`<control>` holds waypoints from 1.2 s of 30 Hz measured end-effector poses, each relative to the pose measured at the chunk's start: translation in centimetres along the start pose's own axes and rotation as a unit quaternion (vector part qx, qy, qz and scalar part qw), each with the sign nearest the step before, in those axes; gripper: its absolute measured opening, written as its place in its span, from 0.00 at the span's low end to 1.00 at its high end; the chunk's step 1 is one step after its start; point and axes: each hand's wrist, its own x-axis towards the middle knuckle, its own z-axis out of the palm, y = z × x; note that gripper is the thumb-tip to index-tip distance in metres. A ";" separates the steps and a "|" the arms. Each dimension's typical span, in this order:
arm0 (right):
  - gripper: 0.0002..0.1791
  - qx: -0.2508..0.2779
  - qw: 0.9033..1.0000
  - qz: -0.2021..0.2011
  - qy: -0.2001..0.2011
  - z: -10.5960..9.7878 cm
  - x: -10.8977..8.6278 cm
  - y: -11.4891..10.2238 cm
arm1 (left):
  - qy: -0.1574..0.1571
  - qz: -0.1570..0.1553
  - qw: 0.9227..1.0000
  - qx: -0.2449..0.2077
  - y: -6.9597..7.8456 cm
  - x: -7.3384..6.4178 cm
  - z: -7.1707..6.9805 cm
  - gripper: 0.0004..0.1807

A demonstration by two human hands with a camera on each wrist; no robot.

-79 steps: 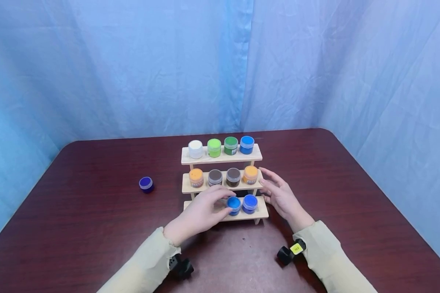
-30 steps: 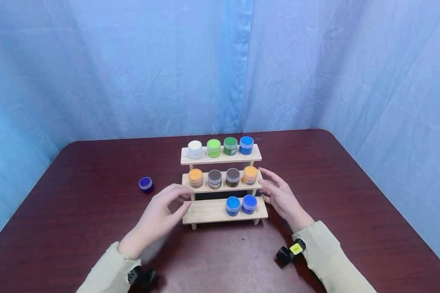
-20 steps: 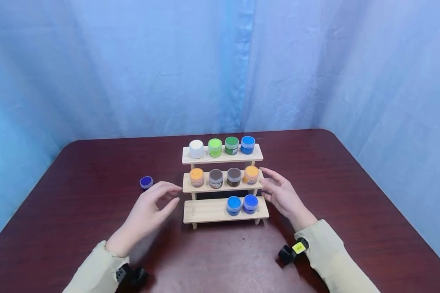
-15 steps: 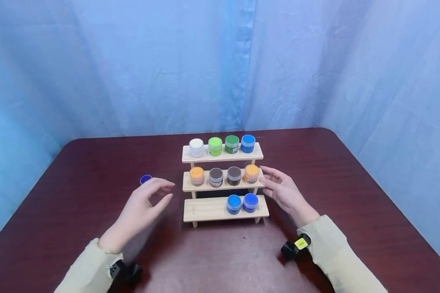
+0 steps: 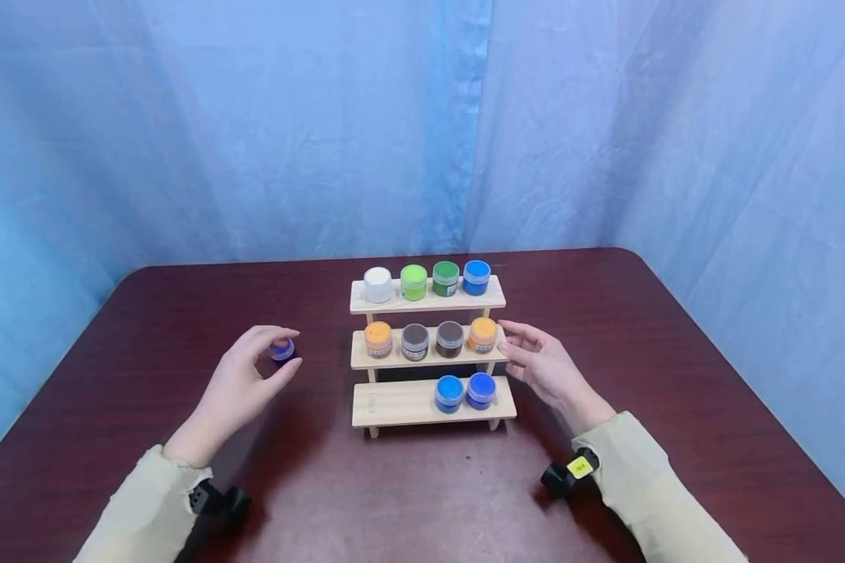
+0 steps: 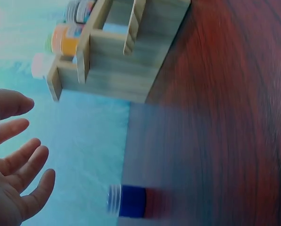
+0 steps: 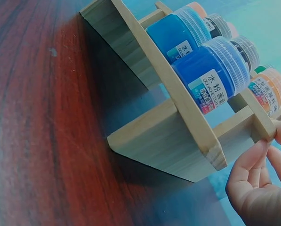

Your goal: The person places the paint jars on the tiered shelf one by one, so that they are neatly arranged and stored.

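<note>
My left hand (image 5: pixel 231 385) hovers with its thumb and fingers spread near a dark blue paint jar (image 5: pixel 282 353). In the left wrist view that jar (image 6: pixel 132 201) lies clear of the fingertips, with a visible gap. My right hand (image 5: pixel 551 377) is at the right side of a three-tier wooden display rack (image 5: pixel 397 404). Seen from the right wrist, its thumb and fingers pinch the end of the middle shelf (image 7: pixel 262 123). Two blue gouache jars, one lighter (image 5: pixel 448 393) and one deeper (image 5: pixel 480 390), stand on the right half of the bottom shelf.
On the middle shelf are two orange jars, left (image 5: pixel 377 340) and right (image 5: pixel 482 335), with two dark brown ones (image 5: pixel 415 342) between. White (image 5: pixel 377 285), light green (image 5: pixel 413 282), green (image 5: pixel 446 278) and blue (image 5: pixel 476 277) jars fill the top. A dark red table (image 5: pixel 422 500) meets blue curtains (image 5: pixel 310 133).
My left hand has let go of the lighter blue jar on the bottom shelf and moved left to the dark blue jar. The right hand stays at the rack's side.
</note>
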 end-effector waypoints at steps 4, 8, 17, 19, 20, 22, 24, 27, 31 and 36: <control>0.30 0.002 1.000 0.001 -0.001 0.0 0.1 0.1 | -0.012 -0.036 0.999 0.003 -0.9 0.2 -0.2 0.20; 0.30 0.000 1.000 0.001 0.001 0.0 0.0 0.1 | -0.024 -0.075 0.997 -0.003 -1.8 0.4 -0.3 0.22; 0.30 0.013 1.000 -0.002 -0.003 0.1 0.0 0.3 | -0.078 -0.156 0.984 -0.022 -3.7 0.7 -0.1 0.25; 0.30 0.014 1.000 -0.003 -0.003 0.1 0.0 0.3 | -0.088 -0.167 0.982 -0.027 -3.9 0.8 0.0 0.25; 0.30 0.014 1.000 -0.004 -0.003 0.1 0.0 0.3 | -0.091 -0.172 0.980 -0.028 -4.0 0.8 0.0 0.26; 0.30 0.013 1.000 -0.005 -0.003 0.1 0.0 0.3 | -0.097 -0.179 0.979 -0.025 -4.2 1.0 0.1 0.26; 0.30 0.010 1.000 -0.005 -0.004 0.1 0.0 0.3 | -0.101 -0.183 0.978 -0.023 -4.5 1.2 0.2 0.26; 0.31 0.010 1.000 -0.006 -0.004 0.0 0.0 0.4 | -0.109 -0.186 0.976 -0.020 -4.9 1.4 0.3 0.27; 0.31 0.013 1.000 -0.007 -0.005 0.1 0.1 0.5 | -0.117 -0.187 0.975 -0.016 -5.3 1.5 0.4 0.27; 0.31 0.014 1.000 -0.007 -0.003 0.1 0.1 0.6 | -0.133 -0.194 0.972 -0.005 -5.7 1.7 0.4 0.29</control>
